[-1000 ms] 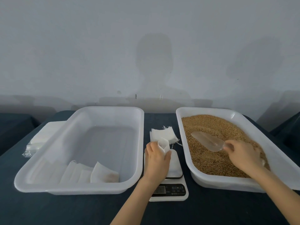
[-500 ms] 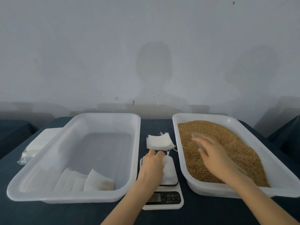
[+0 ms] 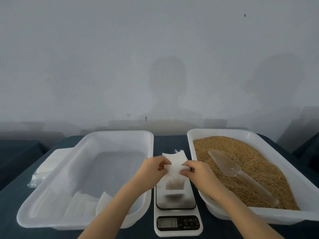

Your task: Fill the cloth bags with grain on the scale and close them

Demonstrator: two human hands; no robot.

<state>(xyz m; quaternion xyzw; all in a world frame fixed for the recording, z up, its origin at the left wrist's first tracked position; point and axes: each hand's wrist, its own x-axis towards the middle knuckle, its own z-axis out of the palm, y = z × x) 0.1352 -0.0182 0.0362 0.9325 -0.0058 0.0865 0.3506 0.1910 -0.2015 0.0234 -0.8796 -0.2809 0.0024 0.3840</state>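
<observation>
A small white cloth bag [image 3: 174, 177] with grain in its bottom hangs just above the scale [image 3: 176, 202], lifted off its steel plate. My left hand [image 3: 151, 171] pinches the bag's top on the left side and my right hand [image 3: 195, 171] pinches it on the right. A clear plastic scoop [image 3: 226, 165] lies loose on the grain [image 3: 241, 169] in the white tub [image 3: 293, 171] on the right. Behind my hands lies a small stack of empty white bags [image 3: 176, 156].
A large white tub [image 3: 72, 168] on the left holds several filled bags [image 3: 86, 204] at its near end. A pack of white bags [image 3: 44, 168] lies left of it on the dark table [image 3: 17, 195]. A grey wall stands behind.
My right hand let go of the scoop, which now lies on the grain, and came over to the bag. Both hands have lifted the bag's top above the scale.
</observation>
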